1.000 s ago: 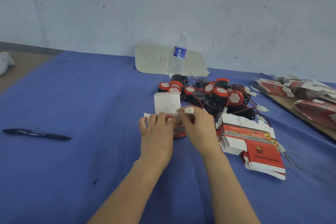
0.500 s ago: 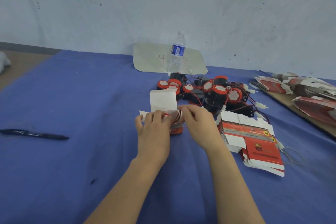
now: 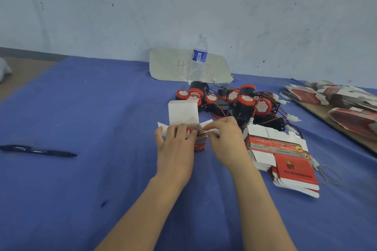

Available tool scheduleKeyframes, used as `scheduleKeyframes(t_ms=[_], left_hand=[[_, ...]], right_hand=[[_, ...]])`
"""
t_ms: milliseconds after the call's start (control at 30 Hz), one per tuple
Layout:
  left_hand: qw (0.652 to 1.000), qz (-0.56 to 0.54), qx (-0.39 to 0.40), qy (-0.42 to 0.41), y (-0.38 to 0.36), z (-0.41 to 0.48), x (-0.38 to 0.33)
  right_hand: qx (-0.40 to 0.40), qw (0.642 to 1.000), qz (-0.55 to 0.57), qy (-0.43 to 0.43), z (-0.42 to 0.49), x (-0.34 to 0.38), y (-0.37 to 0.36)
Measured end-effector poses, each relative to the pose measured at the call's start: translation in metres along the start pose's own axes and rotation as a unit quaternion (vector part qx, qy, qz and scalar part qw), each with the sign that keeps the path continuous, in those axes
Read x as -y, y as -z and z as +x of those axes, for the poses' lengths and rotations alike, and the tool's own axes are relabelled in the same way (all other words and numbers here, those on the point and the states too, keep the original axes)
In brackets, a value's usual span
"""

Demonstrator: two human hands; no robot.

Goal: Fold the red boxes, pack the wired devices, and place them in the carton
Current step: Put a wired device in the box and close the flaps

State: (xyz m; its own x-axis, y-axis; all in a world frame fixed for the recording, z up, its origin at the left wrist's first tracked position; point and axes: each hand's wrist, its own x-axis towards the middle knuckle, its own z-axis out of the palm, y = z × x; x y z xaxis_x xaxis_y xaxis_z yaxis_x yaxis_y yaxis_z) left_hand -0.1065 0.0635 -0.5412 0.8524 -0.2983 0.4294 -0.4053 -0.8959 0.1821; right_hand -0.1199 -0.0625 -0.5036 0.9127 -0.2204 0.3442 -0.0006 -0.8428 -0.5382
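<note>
A small red box (image 3: 199,144) stands on the blue cloth at the centre, its white top flap (image 3: 183,112) upright. My left hand (image 3: 175,146) grips the box from the left side, fingers curled over its open top. My right hand (image 3: 226,140) pinches a white side flap (image 3: 206,125) at the box's right. Red and black wires show at the box mouth between my hands. A heap of black-and-red wired devices (image 3: 234,102) lies just behind. A stack of flat red boxes (image 3: 283,157) lies to the right of my right hand.
A water bottle (image 3: 198,61) stands on a pale card (image 3: 169,65) by the wall. A black pen (image 3: 40,150) lies at the left. More flat red boxes (image 3: 342,104) are piled on a brown board at the far right. A rubber band (image 3: 328,173) lies by the stack.
My right hand has moved from the top of the box to its right side flap. The white plug it held earlier is out of sight. The left hand keeps its hold.
</note>
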Motion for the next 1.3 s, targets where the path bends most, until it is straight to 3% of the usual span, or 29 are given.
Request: scheduleKeyframes(t_ms=[133, 533, 700, 800, 1067, 1300], left_hand=[[1.0, -0.007, -0.002, -0.021, 0.002, 0.002, -0.003], [0.999, -0.049, -0.006, -0.014, 0.003, 0.0, -0.002], [0.999, -0.042, -0.007, -0.034, 0.002, 0.002, -0.005], [0.998, -0.044, -0.01, -0.036, 0.002, 0.002, -0.005], [0.998, -0.052, -0.014, -0.02, -0.001, -0.001, -0.003], [0.999, -0.047, -0.022, -0.008, -0.007, 0.001, -0.002]], right_hand=[[-0.087, 0.992, 0.082, -0.027, 0.002, 0.0, -0.001], [0.044, 0.999, -0.032, 0.001, 0.006, 0.006, -0.003], [-0.051, 0.997, 0.059, -0.02, 0.008, 0.008, -0.012], [-0.053, 0.995, 0.072, -0.047, 0.013, 0.009, -0.018], [0.031, 0.999, -0.006, -0.004, 0.023, 0.007, -0.027], [-0.033, 0.996, -0.08, -0.021, 0.023, -0.004, -0.034]])
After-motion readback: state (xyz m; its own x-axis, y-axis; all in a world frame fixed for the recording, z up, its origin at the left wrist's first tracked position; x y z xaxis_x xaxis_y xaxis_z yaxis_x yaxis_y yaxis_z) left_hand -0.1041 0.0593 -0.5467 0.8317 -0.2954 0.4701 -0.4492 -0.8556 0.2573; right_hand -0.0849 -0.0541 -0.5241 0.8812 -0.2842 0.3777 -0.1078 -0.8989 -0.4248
